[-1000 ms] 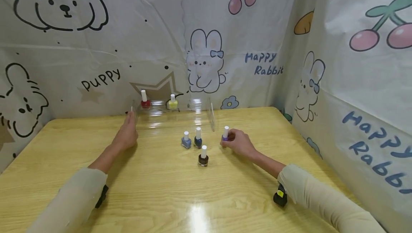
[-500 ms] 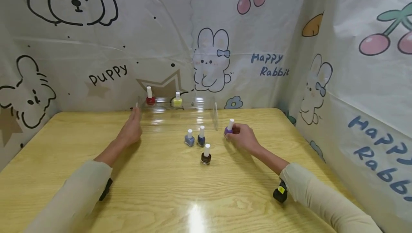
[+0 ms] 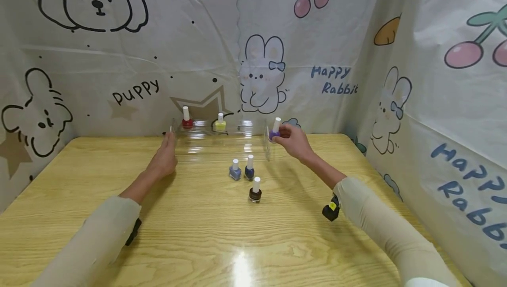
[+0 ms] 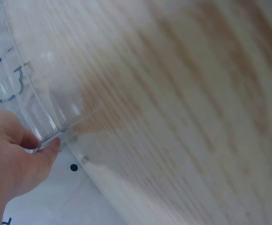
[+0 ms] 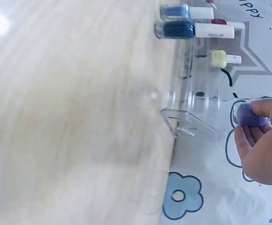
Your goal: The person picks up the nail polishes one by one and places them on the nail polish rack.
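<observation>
My right hand (image 3: 295, 142) pinches a purple nail polish bottle (image 3: 274, 134) with a white cap, lifted beside the right end of a clear acrylic rack (image 3: 214, 148). In the right wrist view the purple polish (image 5: 249, 115) sits between thumb and fingers. My left hand (image 3: 163, 157) grips the rack's left end panel; in the left wrist view the thumb and fingers lie on either side of the clear panel (image 4: 47, 140). On the rack's upper tier stand a red nail polish bottle (image 3: 187, 123) and a yellow one (image 3: 220, 124).
In front of the rack, a light blue bottle (image 3: 235, 172), a dark blue bottle (image 3: 249, 171) and a dark brown bottle (image 3: 255, 193) stand upright on the wooden table (image 3: 198, 234). A printed cloth (image 3: 336, 23) hangs behind the table and along its right side.
My right hand has raised the purple nail polish bottle off the table and carried it back toward the rack's right end. The left hand stays at the rack's left panel.
</observation>
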`<control>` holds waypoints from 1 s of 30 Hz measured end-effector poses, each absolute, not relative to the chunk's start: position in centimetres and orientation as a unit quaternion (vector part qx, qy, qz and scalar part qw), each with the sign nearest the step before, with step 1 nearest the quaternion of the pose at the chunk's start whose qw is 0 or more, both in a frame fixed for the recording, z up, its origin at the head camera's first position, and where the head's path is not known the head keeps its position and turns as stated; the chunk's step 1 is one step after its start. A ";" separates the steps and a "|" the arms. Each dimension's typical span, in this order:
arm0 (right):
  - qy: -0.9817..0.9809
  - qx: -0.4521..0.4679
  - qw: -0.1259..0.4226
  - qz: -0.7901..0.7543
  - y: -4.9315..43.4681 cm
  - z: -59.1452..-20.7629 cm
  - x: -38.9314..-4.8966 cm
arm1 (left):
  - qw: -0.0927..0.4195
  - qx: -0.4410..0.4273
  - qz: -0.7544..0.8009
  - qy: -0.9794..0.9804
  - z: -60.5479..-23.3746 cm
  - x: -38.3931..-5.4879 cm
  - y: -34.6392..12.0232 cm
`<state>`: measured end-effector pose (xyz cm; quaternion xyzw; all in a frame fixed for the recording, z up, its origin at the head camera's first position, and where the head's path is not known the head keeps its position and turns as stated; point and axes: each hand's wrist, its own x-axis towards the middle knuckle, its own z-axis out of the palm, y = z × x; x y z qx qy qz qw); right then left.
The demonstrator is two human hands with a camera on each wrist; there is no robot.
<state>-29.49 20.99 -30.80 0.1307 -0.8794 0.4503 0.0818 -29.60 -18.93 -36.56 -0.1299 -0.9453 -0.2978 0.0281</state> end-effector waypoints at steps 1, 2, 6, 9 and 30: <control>-0.880 0.135 0.083 0.448 20.8 -30.5 -29.9 | 0.029 -0.130 -0.297 -0.945 -36.5 -29.6 -18.9; -0.879 0.141 0.084 0.448 20.7 -30.2 -30.3 | 0.030 -0.130 -0.297 -0.945 -36.5 -29.6 -18.9; -0.879 0.146 0.080 0.448 19.9 -29.3 -32.0 | 0.029 -0.128 -0.303 -0.944 -36.4 -29.5 -18.9; -0.880 0.141 0.073 0.448 19.3 -28.8 -33.1 | 0.026 -0.129 -0.308 -0.942 -36.3 -29.4 -19.0; -0.887 0.163 0.072 0.426 16.0 -28.8 -38.2 | 0.026 -0.128 -0.306 -0.943 -36.2 -29.3 -19.0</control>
